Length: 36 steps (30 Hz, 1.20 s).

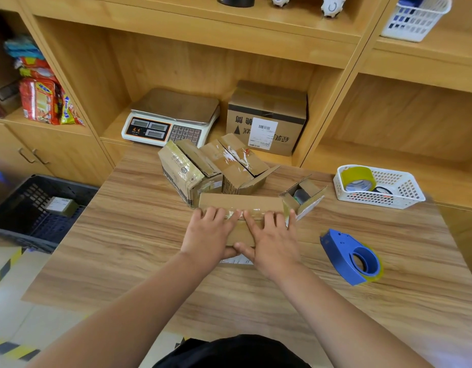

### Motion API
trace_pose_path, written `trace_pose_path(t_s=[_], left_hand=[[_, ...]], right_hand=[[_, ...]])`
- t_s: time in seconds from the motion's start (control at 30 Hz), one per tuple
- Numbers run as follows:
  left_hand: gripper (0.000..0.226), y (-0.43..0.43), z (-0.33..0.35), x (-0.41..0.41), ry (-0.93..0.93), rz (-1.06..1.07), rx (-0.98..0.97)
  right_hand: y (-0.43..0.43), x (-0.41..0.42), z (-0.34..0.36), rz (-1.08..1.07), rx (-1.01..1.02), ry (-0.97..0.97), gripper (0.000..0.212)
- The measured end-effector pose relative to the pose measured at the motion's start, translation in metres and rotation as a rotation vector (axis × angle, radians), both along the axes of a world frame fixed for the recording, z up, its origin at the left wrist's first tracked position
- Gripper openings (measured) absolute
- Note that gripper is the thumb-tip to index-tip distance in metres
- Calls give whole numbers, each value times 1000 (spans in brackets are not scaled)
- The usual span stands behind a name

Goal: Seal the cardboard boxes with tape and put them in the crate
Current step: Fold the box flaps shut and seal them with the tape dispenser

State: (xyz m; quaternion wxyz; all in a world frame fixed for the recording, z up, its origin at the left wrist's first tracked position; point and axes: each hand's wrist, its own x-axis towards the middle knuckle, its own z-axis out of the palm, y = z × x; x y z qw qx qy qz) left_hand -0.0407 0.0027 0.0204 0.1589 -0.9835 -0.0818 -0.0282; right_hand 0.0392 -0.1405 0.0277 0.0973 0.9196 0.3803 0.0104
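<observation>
Long cardboard box (241, 205) mid-table, toward the far edge, tape strip along its top seam. Left hand (207, 236) and right hand (273, 241) spread flat, pressing tape. Rub outward firmly, wrap ends. Dispenser (350, 257) near right edge; crate (30, 208) off left edge.

I could read little: the keypad of the scale (171, 120) showed digits, with 7, 8, 9 along its top row and 4, 5 below, and a two-character red logo sat on its display panel, too small for me to make out. The big carton (266, 120) on the shelf carried bold black Chinese characters printed upside down and a white shipping label (263, 136) with barcodes, its fine print illegible to me.
</observation>
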Motion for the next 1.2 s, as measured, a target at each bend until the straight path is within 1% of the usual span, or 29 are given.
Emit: trace_pose_path(t_s=[0.03,0.1,0.17,0.27,0.37,0.47,0.57,0.63,0.8,0.9,1.0,1.07,1.13,1.2], left_hand=[[86,1,-5,0,-6,2,17],[87,1,-12,0,-38,-18,-8],[89,3,-16,-1,-68,-24,-41],[95,1,-19,-5,-80,20,-72],[91,2,-18,-11,-116,33,-161],[82,6,-19,-18,-181,3,-234],[74,8,-21,-23,-163,-9,-262],[71,10,-23,-22,-135,-5,-273],[77,10,-21,-19,-80,20,-321],[83,9,-18,-21,-23,43,-415],[77,8,-16,-27,-120,100,-508],[74,8,-12,-30,-170,189,-605],[64,9,-4,-30,-138,307,-791],[57,9,2,-23,-149,392,-831]], right_hand=[[-1,1,-3,3,20,-9,84],[-3,1,-8,4,45,2,82],[-5,1,-10,-10,50,25,84],[-11,2,-11,-38,72,42,89],[-18,1,-12,-49,87,78,93],[-29,3,-12,-37,87,68,88],[-36,7,-10,-24,76,63,80],[-36,8,-10,-33,64,78,82],[-33,5,-11,-77,50,149,90],[-33,4,-13,-100,61,158,90],[-35,4,-13,-53,167,134,89],[-37,5,-13,-28,259,173,81],[-35,7,-11,-57,377,216,62],[-32,8,-12,-122,466,256,53]])
